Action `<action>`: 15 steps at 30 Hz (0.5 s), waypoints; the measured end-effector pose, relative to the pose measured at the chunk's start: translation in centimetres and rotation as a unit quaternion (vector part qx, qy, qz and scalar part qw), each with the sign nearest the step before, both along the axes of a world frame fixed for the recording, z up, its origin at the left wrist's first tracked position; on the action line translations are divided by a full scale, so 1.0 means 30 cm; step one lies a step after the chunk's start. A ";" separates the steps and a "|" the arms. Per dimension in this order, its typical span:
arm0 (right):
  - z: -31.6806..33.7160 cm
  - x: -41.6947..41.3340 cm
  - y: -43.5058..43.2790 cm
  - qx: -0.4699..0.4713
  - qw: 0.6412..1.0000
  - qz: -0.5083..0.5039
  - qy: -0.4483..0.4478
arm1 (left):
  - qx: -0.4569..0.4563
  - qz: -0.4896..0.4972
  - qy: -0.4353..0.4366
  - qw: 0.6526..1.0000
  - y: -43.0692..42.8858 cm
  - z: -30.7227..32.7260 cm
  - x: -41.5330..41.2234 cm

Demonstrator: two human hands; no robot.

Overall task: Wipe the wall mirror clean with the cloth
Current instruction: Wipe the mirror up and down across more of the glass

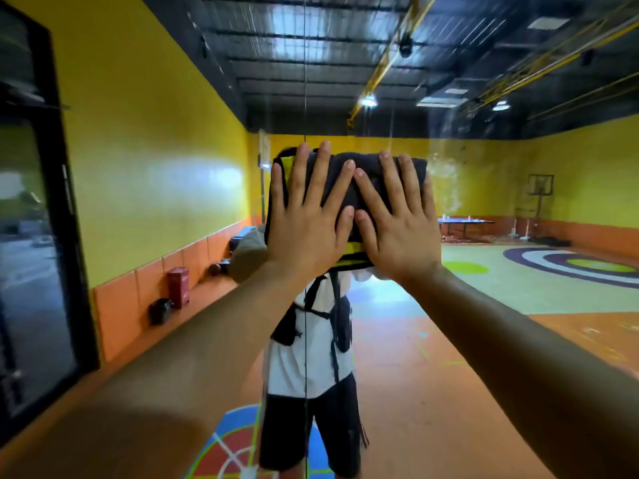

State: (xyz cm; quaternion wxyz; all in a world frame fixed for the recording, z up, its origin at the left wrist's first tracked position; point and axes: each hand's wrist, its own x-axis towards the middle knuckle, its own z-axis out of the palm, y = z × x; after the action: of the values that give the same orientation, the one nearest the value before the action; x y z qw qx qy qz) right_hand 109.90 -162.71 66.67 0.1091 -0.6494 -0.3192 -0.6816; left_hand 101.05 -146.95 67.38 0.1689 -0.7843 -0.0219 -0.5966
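Dark cloth (366, 160) flat on mirror (484, 305) under left hand (304, 233), right hand (401, 233); fingers (323, 181) spread.

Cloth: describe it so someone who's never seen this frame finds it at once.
The wall mirror fills the view, reflecting a yellow-walled hall. At its centre the left hand and right hand press flat, side by side. The cloth is the dark grey folded pad under their straight fingers, edged with a yellow-green stripe, the only fabric on the glass.
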 end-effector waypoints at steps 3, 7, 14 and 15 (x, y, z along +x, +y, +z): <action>-0.104 0.002 -0.011 -0.004 1.000 0.008 -0.003 | -0.006 0.002 0.011 1.000 -0.011 -0.111 -0.008; -0.290 0.002 -0.023 -0.023 1.000 0.010 0.013 | -0.021 -0.001 0.020 1.000 -0.027 -0.303 -0.008; -0.630 0.000 -0.063 -0.081 0.995 0.026 0.055 | 0.002 -0.022 0.042 0.999 -0.003 -0.664 -0.014; -0.681 0.002 -0.064 -0.085 0.994 0.031 0.061 | 0.005 -0.023 0.047 0.999 -0.001 -0.715 -0.015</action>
State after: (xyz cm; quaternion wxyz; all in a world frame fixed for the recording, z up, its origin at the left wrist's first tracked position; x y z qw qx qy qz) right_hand 109.97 -164.64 46.23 0.0939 -0.6865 -0.3889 -0.6072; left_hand 100.61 -146.97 45.93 0.1597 -0.8108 0.0070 -0.5630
